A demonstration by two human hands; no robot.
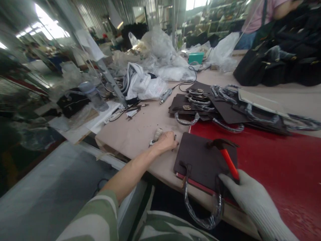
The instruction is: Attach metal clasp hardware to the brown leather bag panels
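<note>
My bare left hand [167, 141] is closed over the table's near edge area, left of a dark brown panel [200, 155]. A thin dark metal rod [175, 142] shows at its fingers. My right hand [247, 192], in a white knit glove, is wrapped round the orange handle of a hammer [228, 160]. The hammer's head lies over the panel. A plastic-wrapped handle [200, 219] is attached to the panel and hangs past the table edge. Beside my left hand sits a small whitish object [157, 134], partly hidden.
Brown panels with wrapped handles [225, 108] are piled behind a red mat [276, 157]. A grey pen-like tool [166, 96] lies farther back, near plastic bags [160, 50]. Black bags [276, 63] fill the back right, with a person [268, 16] behind. A metal post [110, 80] rises at left.
</note>
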